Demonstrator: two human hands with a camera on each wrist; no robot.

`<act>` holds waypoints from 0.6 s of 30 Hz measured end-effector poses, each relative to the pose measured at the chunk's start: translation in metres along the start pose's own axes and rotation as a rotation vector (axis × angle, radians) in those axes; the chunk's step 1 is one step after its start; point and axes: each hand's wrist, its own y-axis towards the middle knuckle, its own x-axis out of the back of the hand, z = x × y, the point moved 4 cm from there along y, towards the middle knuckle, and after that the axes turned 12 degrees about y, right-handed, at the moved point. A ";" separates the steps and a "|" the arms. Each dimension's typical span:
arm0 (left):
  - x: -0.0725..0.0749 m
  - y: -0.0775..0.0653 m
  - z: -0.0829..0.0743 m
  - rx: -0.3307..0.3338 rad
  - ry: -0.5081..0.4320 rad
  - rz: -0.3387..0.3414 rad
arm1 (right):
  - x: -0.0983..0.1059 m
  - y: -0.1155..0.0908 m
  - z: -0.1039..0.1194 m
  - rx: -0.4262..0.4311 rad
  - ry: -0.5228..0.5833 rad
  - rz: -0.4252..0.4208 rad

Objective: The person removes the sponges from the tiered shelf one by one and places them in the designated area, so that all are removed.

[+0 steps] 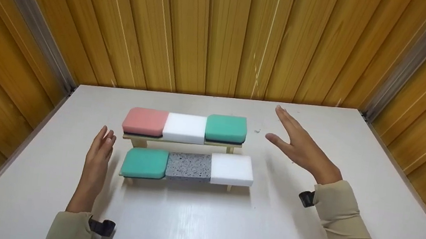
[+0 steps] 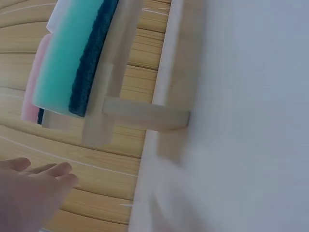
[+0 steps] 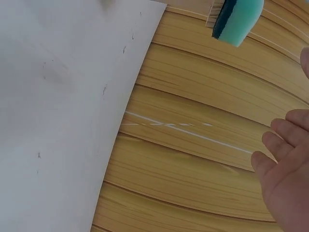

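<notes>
Two low wooden racks stand one behind the other, each bearing three blocks side by side. On the rear rack (image 1: 181, 142) are a pink sponge (image 1: 145, 121), a white sponge (image 1: 184, 127) and a green sponge (image 1: 226, 128). The front rack (image 2: 99, 111) carries a second green sponge (image 1: 145, 163) with a dark scouring layer underneath, a grey speckled block (image 1: 189, 166) and another white sponge (image 1: 232, 169). My left hand (image 1: 98, 160) hovers left of the racks, fingers extended, holding nothing. To their right, my right hand (image 1: 303, 147) is raised with fingers straight and thumb spread, also holding nothing.
A white table (image 1: 184, 221) supports both racks. Behind it rises a wood-patterned panel wall (image 1: 223, 35), with similar panels at left and right. Dark straps with small devices (image 1: 103, 228) sit at both wrists.
</notes>
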 end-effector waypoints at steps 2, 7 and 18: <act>0.001 0.000 0.006 -0.001 -0.074 0.035 | -0.002 0.004 0.002 0.004 -0.002 0.015; 0.002 0.000 0.021 0.010 -0.202 0.112 | -0.006 0.013 0.010 0.030 0.015 0.060; 0.003 -0.005 0.050 0.071 -0.375 0.345 | -0.020 0.028 0.026 0.087 0.054 0.152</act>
